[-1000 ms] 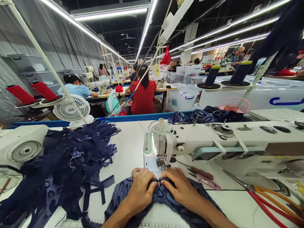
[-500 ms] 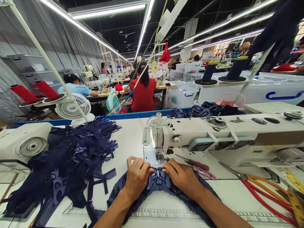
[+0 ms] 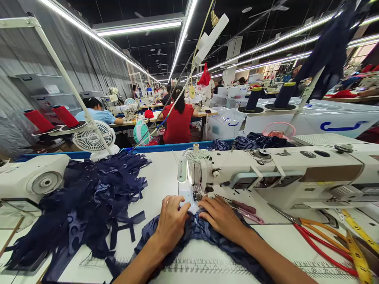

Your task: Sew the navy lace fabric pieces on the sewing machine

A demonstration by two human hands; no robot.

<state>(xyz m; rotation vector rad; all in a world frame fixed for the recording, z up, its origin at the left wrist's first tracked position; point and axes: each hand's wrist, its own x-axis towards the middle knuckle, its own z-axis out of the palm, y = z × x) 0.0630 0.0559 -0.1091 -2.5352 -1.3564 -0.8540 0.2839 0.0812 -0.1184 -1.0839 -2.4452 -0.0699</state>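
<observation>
A gathered navy lace garment [image 3: 197, 228] curves over the white table just in front of the sewing machine [image 3: 204, 173]. On its left part, my left hand [image 3: 171, 221] grips the cloth, thumb and forefinger bent toward the middle. My right hand [image 3: 223, 219] holds the right part, with its fingertips close to the presser foot [image 3: 196, 196]. Between the two hands a short stretch of patterned fabric shows. The garment's edge lies just short of the metal needle plate [image 3: 186, 195]. Cloth under both palms is hidden.
Navy fabric strips [image 3: 97, 197] are heaped at left. Thread snips [image 3: 247, 209], large orange-handled scissors [image 3: 319, 227], red-handled scissors [image 3: 322, 252] and a yellow tape measure [image 3: 358, 252] lie at right. A printed ruler [image 3: 207, 266] runs along the front. Co-workers sit beyond the table.
Both hands have shifted their fingers on the garment; the left forefinger and thumb now stand further apart. The garment's middle is more bunched, and the camera view has turned slightly right.
</observation>
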